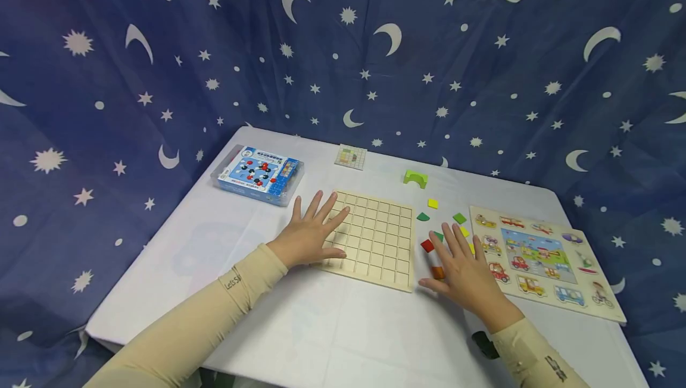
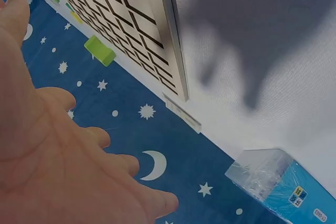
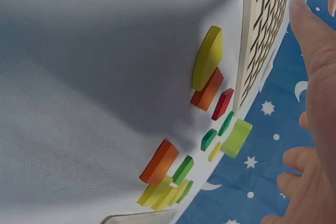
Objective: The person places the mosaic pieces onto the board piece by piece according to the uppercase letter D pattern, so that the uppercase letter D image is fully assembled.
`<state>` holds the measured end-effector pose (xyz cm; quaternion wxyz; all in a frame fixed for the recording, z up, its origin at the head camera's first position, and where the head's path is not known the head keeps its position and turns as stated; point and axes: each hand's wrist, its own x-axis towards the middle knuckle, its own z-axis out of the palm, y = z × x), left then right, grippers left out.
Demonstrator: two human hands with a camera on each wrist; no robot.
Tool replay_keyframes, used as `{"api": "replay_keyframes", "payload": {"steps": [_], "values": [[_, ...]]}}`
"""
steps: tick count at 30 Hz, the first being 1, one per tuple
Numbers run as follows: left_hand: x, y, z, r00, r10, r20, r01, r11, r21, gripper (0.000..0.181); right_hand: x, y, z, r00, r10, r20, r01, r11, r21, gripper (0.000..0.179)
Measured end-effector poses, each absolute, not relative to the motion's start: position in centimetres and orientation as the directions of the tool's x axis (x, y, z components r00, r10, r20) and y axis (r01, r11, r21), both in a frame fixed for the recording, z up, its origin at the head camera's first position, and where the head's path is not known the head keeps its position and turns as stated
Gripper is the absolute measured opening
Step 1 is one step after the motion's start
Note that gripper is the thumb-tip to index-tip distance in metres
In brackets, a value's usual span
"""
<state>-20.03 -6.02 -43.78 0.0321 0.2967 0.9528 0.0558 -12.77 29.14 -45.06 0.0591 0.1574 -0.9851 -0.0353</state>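
A pale wooden grid board (image 1: 382, 239) lies flat in the middle of the white table. My left hand (image 1: 305, 238), fingers spread, is over its left edge; the palm holds nothing in the left wrist view. My right hand (image 1: 468, 272) spreads its fingers above loose coloured blocks between the board and a picture puzzle, gripping none. Among these blocks are a red one (image 1: 427, 246), an orange one (image 1: 438, 272), a green quarter-round (image 1: 423, 216) and a yellow square (image 1: 432, 203). In the right wrist view, a yellow curved block (image 3: 209, 59) shows beside an orange one; the hand partly hides this group in the head view.
A wooden vehicle puzzle (image 1: 485, 293) lies at the right. A blue boxed set (image 1: 257, 175) sits at the back left, and a small patterned card (image 1: 351, 156) near the back edge. A light-green arch block (image 1: 415, 178) stands behind the board. Star-printed cloth (image 1: 348, 78) hangs behind the table.
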Motion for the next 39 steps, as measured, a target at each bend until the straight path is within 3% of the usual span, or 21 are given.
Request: {"api": "replay_keyframes", "payload": {"steps": [9, 13, 17, 22, 26, 39], "values": [[-20.4, -6.1, -44.0, -0.822, 0.569, -0.030, 0.561, 0.817, 0.134, 0.093, -13.2, 29.5, -45.3, -0.935, -0.332, 0.123, -0.324, 0.943, 0.077, 0.108], [-20.7, -6.1, -44.1, -0.817, 0.575, -0.041, 0.565, 0.813, 0.141, 0.093, -13.1, 30.1, -45.0, -0.941, -0.319, 0.117, -0.319, 0.948, 0.020, 0.105], [-20.7, -6.7, -44.4, -0.823, 0.562, -0.085, 0.541, 0.820, 0.184, 0.095, -13.3, 31.2, -44.7, -0.959, -0.268, 0.088, -0.273, 0.960, -0.063, 0.095], [-20.4, -8.7, -45.1, -0.831, 0.520, -0.198, 0.464, 0.844, 0.269, 0.099, -14.2, 33.4, -44.7, -0.978, -0.207, 0.019, -0.208, 0.974, -0.085, 0.078], [-20.1, -10.3, -45.4, -0.829, 0.499, -0.254, 0.433, 0.859, 0.275, 0.095, -15.1, 35.2, -44.8, -0.988, -0.157, -0.005, -0.155, 0.983, -0.096, 0.070], [-20.3, -10.8, -45.9, -0.815, 0.524, -0.247, 0.439, 0.838, 0.325, 0.090, -16.5, 37.0, -46.5, -0.996, -0.085, -0.026, -0.082, 0.992, -0.094, 0.048]]}}
